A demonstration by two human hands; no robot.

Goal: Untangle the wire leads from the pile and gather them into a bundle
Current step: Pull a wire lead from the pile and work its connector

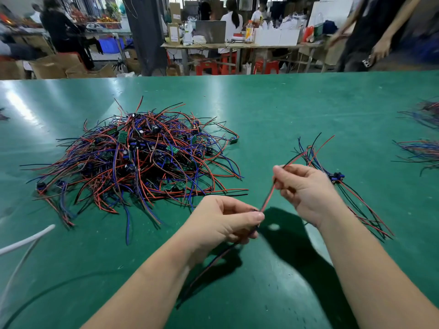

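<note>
Left hand (225,222) and right hand (306,188) both pinch one thin red wire lead (267,198) stretched between grips; tangled red-blue-black wire pile (137,155) left of them.

The left hand (225,219) and right hand (306,186) are bare, and the left thumbnail (258,216) is short and plain. The left forearm (152,281) and right forearm (365,262) are bare too, uncovered all the way to the picture's lower edge.
</note>
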